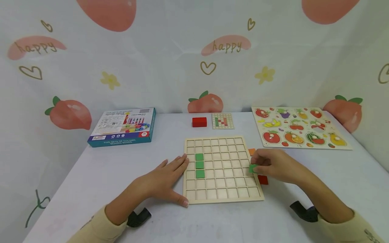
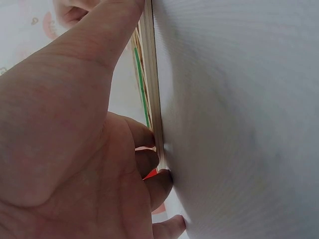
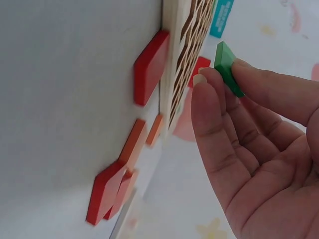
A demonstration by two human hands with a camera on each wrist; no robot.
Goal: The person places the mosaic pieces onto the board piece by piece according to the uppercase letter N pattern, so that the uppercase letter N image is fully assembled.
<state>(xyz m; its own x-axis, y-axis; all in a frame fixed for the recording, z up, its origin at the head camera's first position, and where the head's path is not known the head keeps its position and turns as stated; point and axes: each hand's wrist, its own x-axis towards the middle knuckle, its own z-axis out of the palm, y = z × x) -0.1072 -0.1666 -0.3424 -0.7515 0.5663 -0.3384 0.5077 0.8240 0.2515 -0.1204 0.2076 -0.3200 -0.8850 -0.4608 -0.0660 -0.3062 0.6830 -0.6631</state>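
A wooden grid board (image 1: 228,173) lies flat on the white table. Three green square tiles (image 1: 199,164) fill cells in one column near its left side. My left hand (image 1: 164,182) is spread against the board's left edge, thumb at the near corner; the left wrist view shows its fingertips (image 2: 159,184) along the rim. Between thumb and fingers, my right hand (image 1: 275,166) pinches another green tile (image 3: 228,69), held above the board's right edge. Below that hand, a red tile (image 1: 263,180) and an orange tile (image 1: 252,152) lie beside the board, with more red and orange tiles (image 3: 132,144) in the right wrist view.
Behind the board are a red block (image 1: 199,122) and a small pattern card (image 1: 223,121) with coloured squares. A teal-edged box (image 1: 123,126) lies at the back left. A fruit puzzle board (image 1: 299,127) sits at the back right, before a printed cloth backdrop (image 1: 170,60).
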